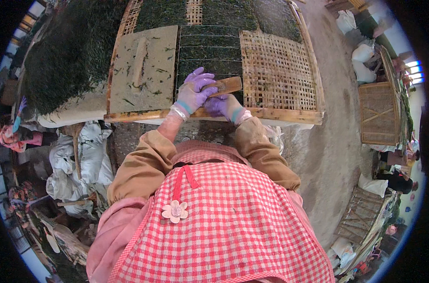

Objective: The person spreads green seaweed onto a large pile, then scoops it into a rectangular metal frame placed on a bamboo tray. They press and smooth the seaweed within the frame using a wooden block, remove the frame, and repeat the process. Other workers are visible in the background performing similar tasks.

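Note:
My left hand (196,90), in a purple glove, is shut on a flat wooden block (226,86). My right hand (223,107), gloved alike, is under the block's lower edge; its fingers are blurred and partly hidden, so its grip is unclear. Both hands are over the near end of a strip of dark green shredded leaves (209,55), crossed by thin pale lines like a wire or string frame. Left of the strip lies a flat board (124,78) with a raised wooden bar handle (140,62) and leaf scraps. On its right is an open-weave bamboo lattice (278,70).
A bamboo-edged tray (288,114) borders the work in front. A large heap of dark green leaves (69,53) is at the left. White sacks (94,152) and a wooden handle (76,152) lie below it. Several people work at both sides; a gloved co-worker (16,136) is far left.

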### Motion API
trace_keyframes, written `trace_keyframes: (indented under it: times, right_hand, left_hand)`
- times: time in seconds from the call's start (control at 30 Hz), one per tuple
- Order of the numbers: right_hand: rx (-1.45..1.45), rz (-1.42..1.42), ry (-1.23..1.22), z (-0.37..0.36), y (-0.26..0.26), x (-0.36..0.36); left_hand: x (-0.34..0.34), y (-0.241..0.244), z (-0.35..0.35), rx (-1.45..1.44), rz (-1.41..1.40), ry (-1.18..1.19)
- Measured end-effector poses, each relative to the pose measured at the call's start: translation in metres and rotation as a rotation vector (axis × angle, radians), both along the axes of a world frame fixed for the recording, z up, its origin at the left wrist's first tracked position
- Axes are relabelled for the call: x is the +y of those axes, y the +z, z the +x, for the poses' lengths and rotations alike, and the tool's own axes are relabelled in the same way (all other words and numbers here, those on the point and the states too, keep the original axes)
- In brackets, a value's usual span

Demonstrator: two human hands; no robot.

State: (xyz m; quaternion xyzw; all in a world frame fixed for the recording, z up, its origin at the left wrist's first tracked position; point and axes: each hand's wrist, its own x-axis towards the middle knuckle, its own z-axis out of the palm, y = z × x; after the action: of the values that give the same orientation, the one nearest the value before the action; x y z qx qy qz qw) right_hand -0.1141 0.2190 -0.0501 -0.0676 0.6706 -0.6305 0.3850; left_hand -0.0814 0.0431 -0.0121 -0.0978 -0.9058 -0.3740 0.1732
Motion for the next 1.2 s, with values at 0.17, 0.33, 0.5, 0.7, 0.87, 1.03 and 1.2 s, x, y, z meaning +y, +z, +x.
trace_keyframes:
  times: [0.17, 0.33, 0.5, 0.7, 0.87, 1.03, 1.2]
  right_hand:
    - [-0.542, -0.435, -0.188, -0.007, 0.019, 0.034]
    - [0.183, 0.289, 0.386, -0.015, -0.013, 0.001]
    - [-0.539, -0.785, -0.347, -0.013, -0.021, 0.018]
    - [-0.517, -1.057, -0.493, 0.016, 0.0, 0.128]
    - [-0.539, -0.951, -0.769, 0.063, -0.01, 0.169]
    - [-0.493, -1.004, -0.785, 0.079, -0.002, 0.183]
    - [-0.397, -0.697, -0.828, 0.077, 0.023, 0.166]
  left_hand:
    - [-0.01, -0.005, 0.001, -0.046, 0.058, 0.038]
    - [-0.008, -0.004, -0.006, -0.075, 0.156, 0.013]
    - [-0.008, -0.001, -0.007, -0.096, 0.115, 0.045]
    - [0.029, -0.021, 0.004, -0.008, -0.447, -0.01]
    - [0.024, -0.028, 0.002, -0.026, -0.499, -0.07]
    - [0.025, -0.019, 0.007, -0.086, -0.413, -0.043]
    - [0.015, -0.01, 0.0, -0.174, -0.47, -0.101]
